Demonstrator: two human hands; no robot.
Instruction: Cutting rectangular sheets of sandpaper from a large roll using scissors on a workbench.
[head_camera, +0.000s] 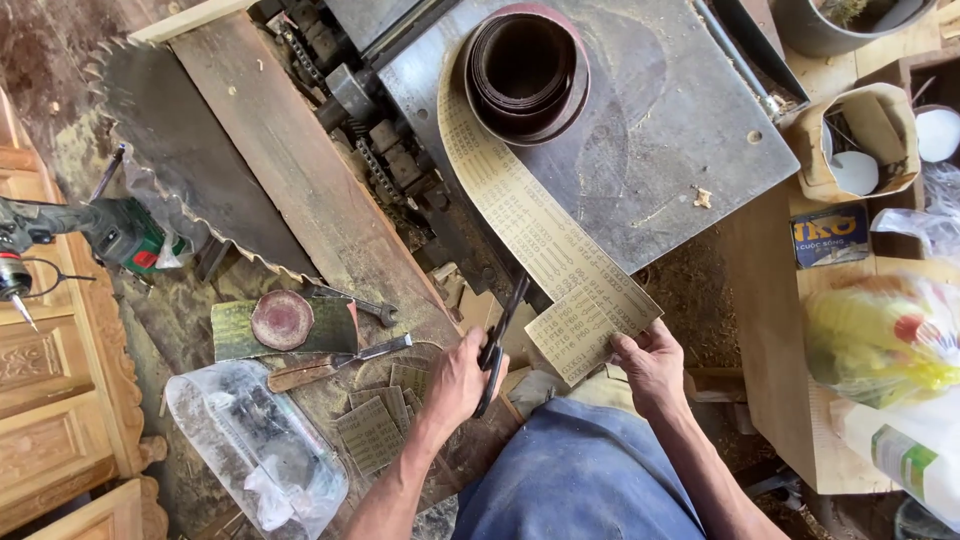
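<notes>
left hand (455, 385) gripped scissors (500, 340), right hand (650, 360) pinched the sandpaper strip (545, 245) at lower centre; a slipping strip might have skewed the cut.

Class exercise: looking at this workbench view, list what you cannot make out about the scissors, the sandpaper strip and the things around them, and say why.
- Scissors, head view: handles hidden inside the left hand.
- Sandpaper strip: grit side faces down; only the printed back shows.
- Sandpaper roll: remaining length hidden in its coils.
- Right hand: fingertips hidden under the strip's end.
- Drill: cut off by the left edge.
- Plastic bag: contents blurred by dusty film.
</notes>
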